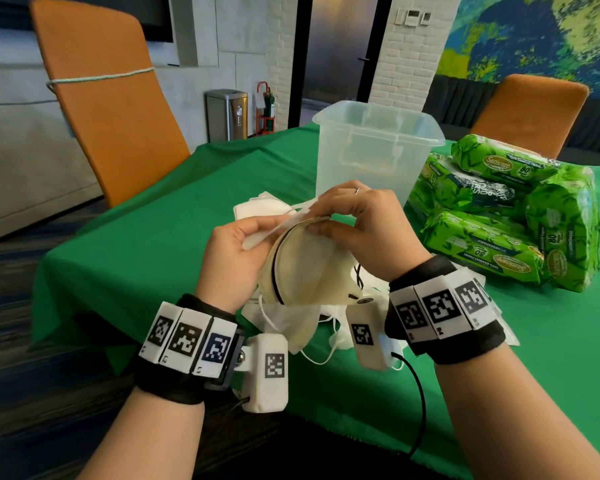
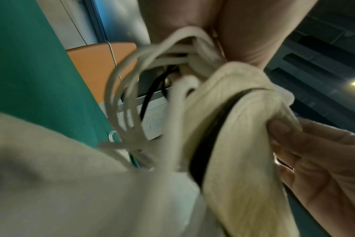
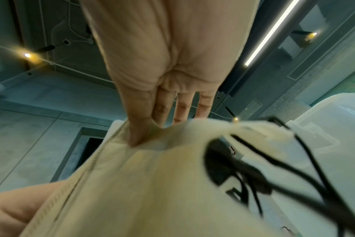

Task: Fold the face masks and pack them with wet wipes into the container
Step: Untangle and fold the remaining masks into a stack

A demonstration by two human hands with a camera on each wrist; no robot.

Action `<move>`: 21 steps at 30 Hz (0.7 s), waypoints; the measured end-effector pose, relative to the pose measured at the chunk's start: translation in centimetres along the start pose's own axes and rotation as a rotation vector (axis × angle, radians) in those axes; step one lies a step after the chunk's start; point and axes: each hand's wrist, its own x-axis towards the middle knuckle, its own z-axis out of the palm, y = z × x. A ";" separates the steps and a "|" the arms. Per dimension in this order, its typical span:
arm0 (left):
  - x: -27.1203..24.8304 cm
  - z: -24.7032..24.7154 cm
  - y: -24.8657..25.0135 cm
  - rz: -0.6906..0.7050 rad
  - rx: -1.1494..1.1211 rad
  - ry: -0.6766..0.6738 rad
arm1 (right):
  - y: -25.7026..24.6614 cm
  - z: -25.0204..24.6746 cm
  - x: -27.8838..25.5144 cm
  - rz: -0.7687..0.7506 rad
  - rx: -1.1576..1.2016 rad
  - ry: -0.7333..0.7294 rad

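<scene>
In the head view, the cream fabric face mask with a black edge strip (image 1: 305, 268) hides the left hand's fingertips and covers much of the loose white masks (image 1: 284, 320) below centre. The left wrist view is blurred at lower left, where a pale cloth mass (image 2: 57, 184) cannot be identified. The tall translucent plastic container's (image 1: 374, 150) contents are too hazy to tell, and the green wet wipe packs (image 1: 506, 216) overlap one another at the right.

Office mtg rm – orange chairs (image 1: 108, 98), mural (image 1: 534, 36)
</scene>
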 end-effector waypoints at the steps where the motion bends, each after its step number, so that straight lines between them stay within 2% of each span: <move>1: 0.1 0.0 -0.1 -0.011 -0.009 0.004 | 0.1 -0.1 0.1 0.031 0.015 0.017; 5: 0.6 0.3 -0.4 -0.040 -0.013 0.009 | 0.9 -0.7 0.3 0.158 -0.029 0.061; 8: 1.0 0.3 -0.4 0.013 0.118 0.030 | 2.0 -1.8 0.4 0.265 -0.051 0.152; 12: 1.5 0.2 -0.5 0.010 0.147 0.075 | 4.0 -3.4 0.3 0.369 -0.024 0.273; 15: 1.8 0.5 -0.5 -0.002 0.147 0.047 | 4.6 -4.1 0.2 0.392 0.071 0.307; 21: 2.6 2.1 0.0 -0.086 0.067 -0.121 | 4.4 -4.6 0.0 0.338 0.200 0.374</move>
